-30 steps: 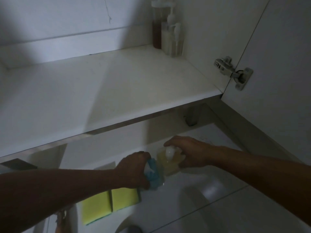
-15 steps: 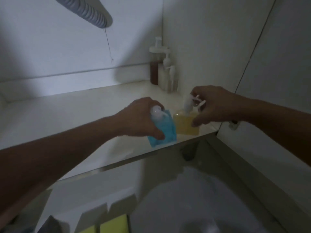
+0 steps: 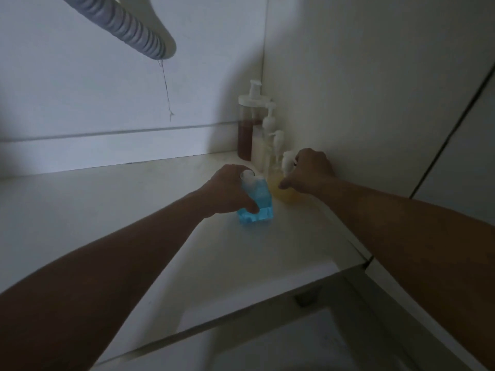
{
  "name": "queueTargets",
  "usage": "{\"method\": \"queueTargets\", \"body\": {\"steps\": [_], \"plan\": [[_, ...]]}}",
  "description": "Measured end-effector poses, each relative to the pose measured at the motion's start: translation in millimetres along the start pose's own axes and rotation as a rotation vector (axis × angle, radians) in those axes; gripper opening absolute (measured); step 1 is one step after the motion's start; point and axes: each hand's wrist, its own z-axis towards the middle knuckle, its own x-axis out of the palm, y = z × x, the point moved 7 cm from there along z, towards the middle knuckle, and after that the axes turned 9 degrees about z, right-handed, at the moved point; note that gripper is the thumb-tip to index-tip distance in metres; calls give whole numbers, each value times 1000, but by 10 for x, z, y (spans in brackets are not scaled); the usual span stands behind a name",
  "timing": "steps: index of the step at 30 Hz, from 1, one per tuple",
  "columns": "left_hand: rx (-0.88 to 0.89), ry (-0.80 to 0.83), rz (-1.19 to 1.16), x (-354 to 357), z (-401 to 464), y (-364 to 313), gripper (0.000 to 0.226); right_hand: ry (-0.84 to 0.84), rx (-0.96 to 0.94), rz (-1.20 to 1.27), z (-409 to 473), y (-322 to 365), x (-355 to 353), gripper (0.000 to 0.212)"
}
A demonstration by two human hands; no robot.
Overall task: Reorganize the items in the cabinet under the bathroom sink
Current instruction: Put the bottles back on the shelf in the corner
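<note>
My left hand (image 3: 230, 191) grips a square blue pump bottle (image 3: 261, 207) that rests on the white cabinet shelf (image 3: 107, 210). Just to its right, my right hand (image 3: 308, 172) holds a yellow pump bottle (image 3: 281, 192) by its top, also down on the shelf, close to the right wall. Behind them, in the back right corner, stand a tall brown pump bottle (image 3: 247, 135) and two pale pump bottles (image 3: 269, 145). The yellow bottle's body is partly hidden by my right hand.
A ribbed grey drain hose (image 3: 126, 25) hangs from the upper left with a thread dangling off it. The open cabinet door (image 3: 468, 129) is at the right. The shelf's front edge (image 3: 267, 293) runs below my arms, with the lower compartment underneath.
Both hands lifted the blue and yellow bottles from the lower compartment up to the shelf, then moved them back toward the corner bottles and set them down.
</note>
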Motion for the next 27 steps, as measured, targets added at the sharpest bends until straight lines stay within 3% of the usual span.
{"method": "queueTargets", "body": {"steps": [6, 9, 11, 13, 16, 18, 20, 23, 27], "plan": [[1, 29, -52, 101, 194, 70, 61, -74, -14, -19, 185, 42, 178, 68], [-2, -54, -39, 156, 213, 129, 84, -99, -54, -44, 184, 100, 165, 58], [-108, -138, -66, 228, 133, 242, 98, -106, -91, -101, 155, 127, 138, 52], [-202, -145, 35, 384, 2, 300, 87, -105, -88, -130, 111, 113, 70, 58], [-216, -30, 271, 689, -78, 265, 83, -136, -33, -97, 52, 112, -152, 55], [-205, 11, 307, 793, -42, 176, 80, -67, -13, -19, 30, 134, -289, 36], [-183, 37, 301, 854, 24, 41, 74, 116, 40, 157, -48, 133, -328, 23], [-139, 69, 316, 997, 94, -142, 68, 251, 20, 218, -199, 151, -385, 26], [-113, 60, 326, 1163, 146, -341, 66, 201, -122, 50, -224, 137, -401, 35]]}}
